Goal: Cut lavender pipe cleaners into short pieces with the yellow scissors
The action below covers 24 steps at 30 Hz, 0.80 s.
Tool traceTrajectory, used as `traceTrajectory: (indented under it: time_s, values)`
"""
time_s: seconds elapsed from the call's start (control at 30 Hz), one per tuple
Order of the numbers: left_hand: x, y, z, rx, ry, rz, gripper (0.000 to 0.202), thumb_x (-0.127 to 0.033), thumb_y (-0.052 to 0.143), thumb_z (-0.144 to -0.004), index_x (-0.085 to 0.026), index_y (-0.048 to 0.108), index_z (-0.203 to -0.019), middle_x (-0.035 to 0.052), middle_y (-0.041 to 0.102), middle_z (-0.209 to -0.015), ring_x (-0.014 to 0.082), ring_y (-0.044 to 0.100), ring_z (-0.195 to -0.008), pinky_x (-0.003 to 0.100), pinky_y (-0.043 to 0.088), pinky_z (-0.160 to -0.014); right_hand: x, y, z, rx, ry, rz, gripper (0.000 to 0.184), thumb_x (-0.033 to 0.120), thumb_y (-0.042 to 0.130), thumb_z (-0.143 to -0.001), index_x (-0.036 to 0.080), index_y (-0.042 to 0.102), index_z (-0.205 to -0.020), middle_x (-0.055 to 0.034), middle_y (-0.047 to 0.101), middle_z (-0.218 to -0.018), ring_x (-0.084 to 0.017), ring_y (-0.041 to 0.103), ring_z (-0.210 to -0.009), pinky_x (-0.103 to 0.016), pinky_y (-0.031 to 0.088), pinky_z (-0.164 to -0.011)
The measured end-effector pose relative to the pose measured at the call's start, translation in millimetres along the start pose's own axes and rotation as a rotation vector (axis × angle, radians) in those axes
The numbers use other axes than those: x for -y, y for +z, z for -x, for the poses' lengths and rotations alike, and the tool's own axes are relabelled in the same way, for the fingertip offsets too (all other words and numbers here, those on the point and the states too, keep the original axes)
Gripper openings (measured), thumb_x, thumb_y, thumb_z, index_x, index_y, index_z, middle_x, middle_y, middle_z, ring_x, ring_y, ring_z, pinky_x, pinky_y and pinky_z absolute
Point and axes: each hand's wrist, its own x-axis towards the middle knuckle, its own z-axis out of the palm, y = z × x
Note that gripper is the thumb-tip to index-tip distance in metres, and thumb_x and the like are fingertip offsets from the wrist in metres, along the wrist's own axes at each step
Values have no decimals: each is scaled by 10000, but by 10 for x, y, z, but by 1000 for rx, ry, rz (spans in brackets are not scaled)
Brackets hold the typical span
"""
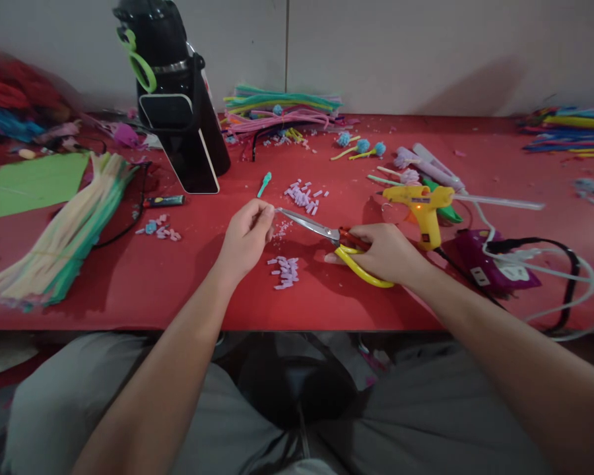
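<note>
My right hand [389,254] grips scissors [321,227] with a yellow and an orange-red handle, blades pointing left. Their tips meet the fingertips of my left hand [250,231], which pinches something small and mostly hidden; only a pale bit shows by the blades. Beneath the blades lie tiny lilac trimmings [282,229]. One pile of short lilac fuzzy pieces [304,194] rests beyond the scissors, another lilac pile [286,272] nearer me. Just past my left hand is a short green fuzzy stem [264,184] with a thicker tip.
At right, a yellow glue gun [420,201] with its light lit sits near a purple box [499,264] and cables. A black bottle [178,86] with a phone [188,145] against it stands back left. Pipe-cleaner bundles [74,231] lie left; blue-headed stems [361,146] lie behind.
</note>
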Motion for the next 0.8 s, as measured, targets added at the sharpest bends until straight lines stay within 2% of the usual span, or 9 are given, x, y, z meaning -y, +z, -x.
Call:
traceTrajectory:
  time_s: [0.57,0.8]
  values:
    - [-24,3,5,-2,-43,28,273,-225,473,-972,-195,465,-701,-28,481,-577,81,416,-497,222,316,-460,8,1,0,-7,-1,13,698,846,648,-608,212,355,-589,49,327,-564,-101,280,-562,-277,219,-506]
    - [-44,7,15,14,-53,12,288,-253,469,-979,-193,454,-698,-29,480,-584,80,410,-494,231,307,-463,1,3,3,1,-3,9,682,838,648,-617,211,383,-592,46,344,-570,-102,290,-567,-278,220,-513]
